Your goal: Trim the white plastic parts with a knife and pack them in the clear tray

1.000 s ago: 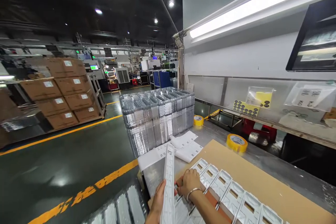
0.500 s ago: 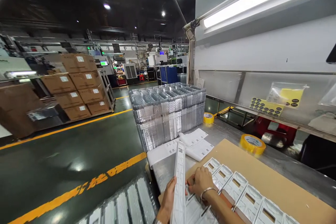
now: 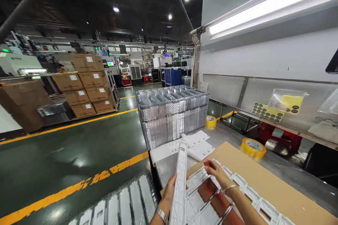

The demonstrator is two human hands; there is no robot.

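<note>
My left hand (image 3: 169, 194) grips a long white moulded plastic strip (image 3: 180, 182), held upright on its edge at the near end of the bench. My right hand (image 3: 217, 173) reaches past it, fingers closed on the far corner of a white plastic frame piece (image 3: 198, 179) that tilts up off the cardboard sheet (image 3: 261, 186). A row of white moulded frames (image 3: 260, 207) lies flat on that sheet under my right forearm. A bracelet is on my right wrist, a watch on my left.
A tall stack of clear plastic trays (image 3: 173, 116) stands at the bench's far end, white paper sheets (image 3: 196, 144) before it. Two yellow tape rolls (image 3: 252, 147) lie on the steel bench. Cardboard boxes (image 3: 84, 88) sit on racks across the green aisle. More trays (image 3: 124, 207) lie lower left.
My right hand has moved forward and lifted the near end of a white frame piece off the cardboard. The upright strip in my left hand has stayed about where it was. The view shifted slightly.
</note>
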